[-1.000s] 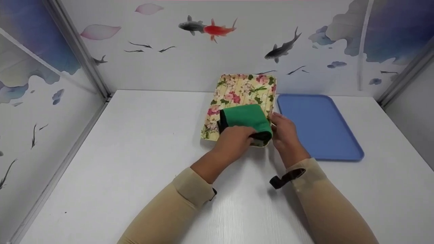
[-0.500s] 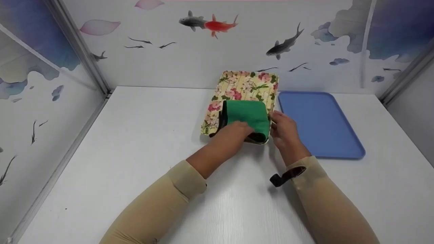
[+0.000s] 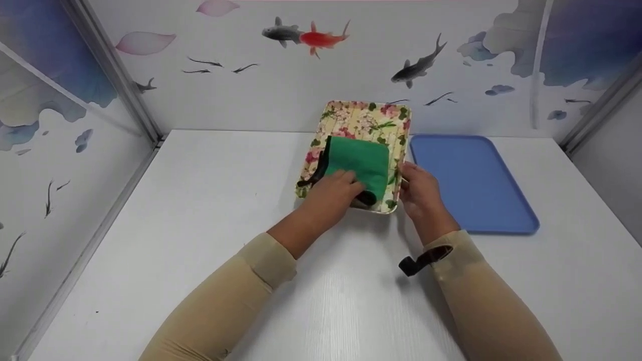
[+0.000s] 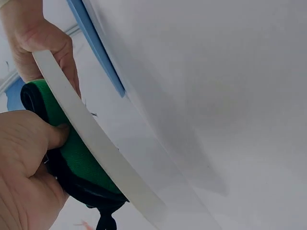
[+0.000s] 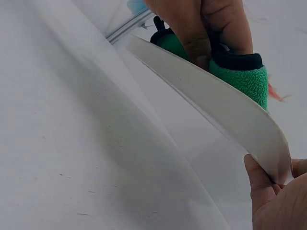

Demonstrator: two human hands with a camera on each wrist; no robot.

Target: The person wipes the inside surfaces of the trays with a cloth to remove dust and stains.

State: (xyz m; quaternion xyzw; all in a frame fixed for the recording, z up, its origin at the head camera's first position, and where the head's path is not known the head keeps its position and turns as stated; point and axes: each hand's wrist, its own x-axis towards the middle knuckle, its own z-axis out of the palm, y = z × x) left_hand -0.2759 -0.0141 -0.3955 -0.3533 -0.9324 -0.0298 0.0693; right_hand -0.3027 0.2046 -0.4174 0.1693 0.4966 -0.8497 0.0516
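Observation:
A floral-patterned tray (image 3: 368, 118) is tilted up off the white table, its plain pale underside (image 5: 216, 103) showing in the right wrist view. My right hand (image 3: 424, 193) pinches its right edge, thumb and fingers on opposite faces. Against the tray's lower patterned face lies a folded green cloth (image 3: 363, 155) with black edging. My left hand (image 3: 328, 198) grips that cloth along its near side. In the left wrist view the thumb presses on the green fabric (image 4: 84, 160), and a black loop (image 4: 106, 220) hangs from one end. The left fingertips are partly hidden by the folds.
A blue tray (image 3: 481, 185) lies flat on the table (image 3: 200, 210) just right of the floral one. White panels (image 3: 225, 95) printed with fish and petals stand behind and at the sides. A black strap (image 3: 424, 261) circles the right wrist.
My left hand has slid the green cloth left and slightly upward across the floral tray, uncovering its lower right corner. The right hand keeps its hold on the edge, nearly unmoved.

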